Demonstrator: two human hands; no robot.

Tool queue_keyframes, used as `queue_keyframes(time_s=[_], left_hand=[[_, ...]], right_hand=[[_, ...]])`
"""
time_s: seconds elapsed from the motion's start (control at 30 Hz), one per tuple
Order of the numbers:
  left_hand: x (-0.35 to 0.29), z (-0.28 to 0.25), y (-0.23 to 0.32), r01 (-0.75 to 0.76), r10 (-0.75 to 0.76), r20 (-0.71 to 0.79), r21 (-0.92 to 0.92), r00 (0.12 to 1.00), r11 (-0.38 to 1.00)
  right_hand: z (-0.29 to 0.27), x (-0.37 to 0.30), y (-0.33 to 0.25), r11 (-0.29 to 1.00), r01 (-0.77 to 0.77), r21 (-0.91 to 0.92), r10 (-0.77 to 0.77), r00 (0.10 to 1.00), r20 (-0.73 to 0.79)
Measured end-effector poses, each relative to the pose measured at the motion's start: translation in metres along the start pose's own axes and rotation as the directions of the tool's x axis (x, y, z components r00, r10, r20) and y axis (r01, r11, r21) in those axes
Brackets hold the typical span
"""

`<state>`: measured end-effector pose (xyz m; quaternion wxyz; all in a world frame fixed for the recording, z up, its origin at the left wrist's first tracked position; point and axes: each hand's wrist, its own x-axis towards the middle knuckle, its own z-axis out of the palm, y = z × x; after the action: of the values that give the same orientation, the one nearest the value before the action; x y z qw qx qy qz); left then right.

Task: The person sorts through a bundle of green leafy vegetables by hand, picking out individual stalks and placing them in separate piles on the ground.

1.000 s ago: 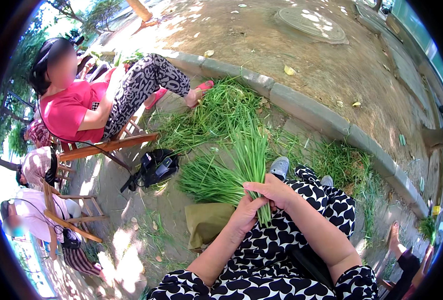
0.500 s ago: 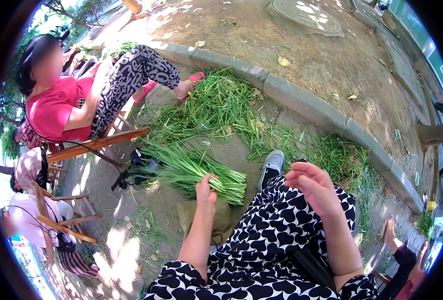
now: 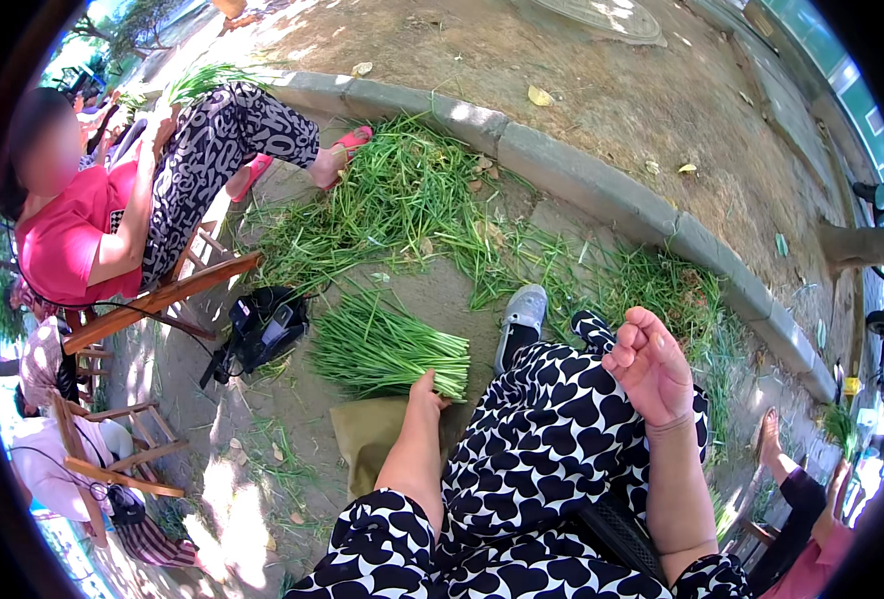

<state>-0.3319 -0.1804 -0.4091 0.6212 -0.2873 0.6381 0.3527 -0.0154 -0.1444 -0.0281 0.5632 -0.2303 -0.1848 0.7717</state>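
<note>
A thick bundle of long green chive-like stalks (image 3: 387, 344) lies on the ground left of my feet, its pale cut ends toward me. My left hand (image 3: 425, 392) touches those cut ends at the near edge. Its fingers are partly hidden at the stalks, so I cannot see whether it grips any. Above my patterned lap my right hand (image 3: 653, 367) is raised, palm showing, with loosely curled fingers and nothing in it. Beneath my left forearm sits an olive-coloured cloth or bag (image 3: 367, 439).
Loose green trimmings (image 3: 402, 205) lie heaped along the stone kerb (image 3: 591, 190). A black bag (image 3: 267, 324) rests left of the bundle. On a wooden chair (image 3: 157, 299) at the left sits a person in a pink shirt (image 3: 82, 235), holding green stalks. Other seated people are farther back.
My left hand has lowered, and the stalks it held raised now lie on the bundle. The right hand has turned palm up. The view has shifted, showing more of the black bag.
</note>
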Motion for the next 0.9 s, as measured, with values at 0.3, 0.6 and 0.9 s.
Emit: queue_keyframes(time_s=[0.3,0.6,0.9], left_hand=[[-0.036,-0.002,0.008,-0.073,0.038,0.065,0.705,0.997,0.705],[-0.099,0.014,0.027,-0.246,0.336,0.056,0.793,0.94,0.557],[-0.306,0.12,0.001,-0.894,0.658,0.656,0.06,0.37,0.443]], right_hand=[[-0.002,0.0,0.001,1.0,0.024,0.013,-0.024,1.0,0.007],[0.009,-0.007,-0.004,0.992,0.119,-0.05,-0.119,0.993,0.003],[-0.082,-0.102,-0.107,0.89,0.398,-0.22,-0.455,0.799,-0.394]])
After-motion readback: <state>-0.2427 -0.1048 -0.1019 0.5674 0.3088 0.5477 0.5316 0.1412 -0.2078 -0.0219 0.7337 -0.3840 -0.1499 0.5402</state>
